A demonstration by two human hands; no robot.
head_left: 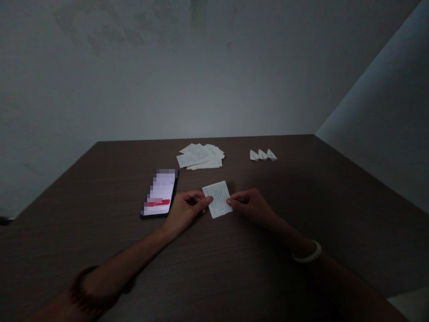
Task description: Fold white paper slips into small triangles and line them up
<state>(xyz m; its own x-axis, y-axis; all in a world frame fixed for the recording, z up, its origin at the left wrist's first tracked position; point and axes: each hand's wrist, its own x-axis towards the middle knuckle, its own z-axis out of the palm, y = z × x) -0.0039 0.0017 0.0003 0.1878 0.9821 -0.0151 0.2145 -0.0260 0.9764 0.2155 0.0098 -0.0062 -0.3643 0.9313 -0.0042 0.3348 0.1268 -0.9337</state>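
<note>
Between my two hands is a small, squarish piece of white paper with printed text, tilted a little. My left hand pinches its left edge, thumb on top. On the right edge, my right hand grips it between thumb and fingers. A phone with a lit screen lies just left of my left hand. Beyond the hands sits a loose pile of printed paper slips. To the right of that pile, three small folded paper pieces stand in a row.
Everything rests on a dark brown wooden table. A grey wall rises directly behind its far edge, and another pale surface slants up at the right. The light is dim.
</note>
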